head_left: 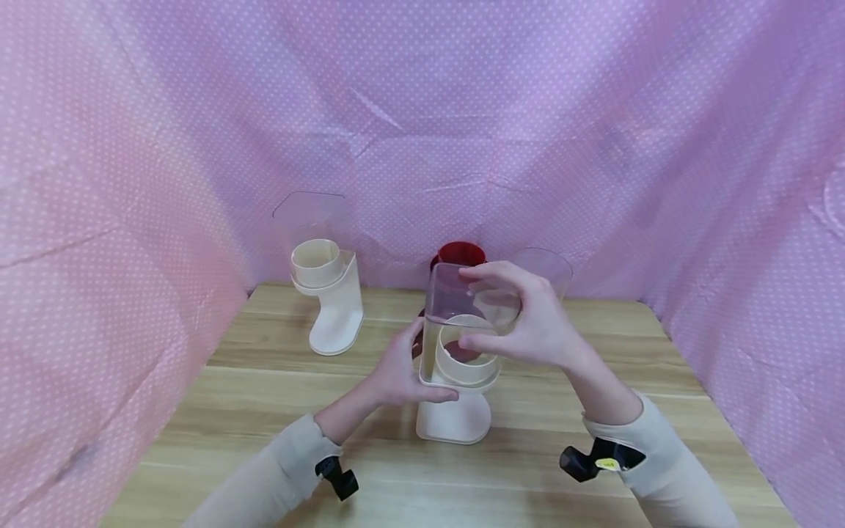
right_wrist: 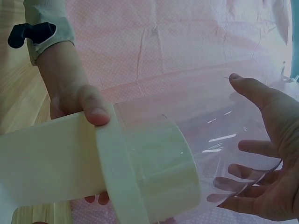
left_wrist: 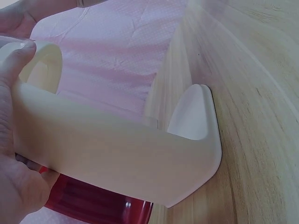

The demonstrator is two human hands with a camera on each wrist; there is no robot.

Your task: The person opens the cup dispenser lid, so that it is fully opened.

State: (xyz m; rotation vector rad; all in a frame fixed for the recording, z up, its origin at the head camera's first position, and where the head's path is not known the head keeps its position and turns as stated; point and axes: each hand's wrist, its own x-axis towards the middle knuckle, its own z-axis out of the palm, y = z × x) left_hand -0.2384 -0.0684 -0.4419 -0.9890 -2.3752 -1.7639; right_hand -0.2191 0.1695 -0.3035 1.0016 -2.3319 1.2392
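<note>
My left grip [head_left: 399, 370] is wrapped on the tall cream plastic stand [head_left: 455, 418], upright on the table [head_left: 224, 411], and my right grip [head_left: 535, 315], nearer the top, curls around the clear plastic tub [head_left: 445, 297] pointing up from it.

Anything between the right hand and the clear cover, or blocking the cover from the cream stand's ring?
Nothing visible. The right hand grips the clear cover directly, and the cover surrounds the ring of the cream stand, which the left hand holds.
</note>
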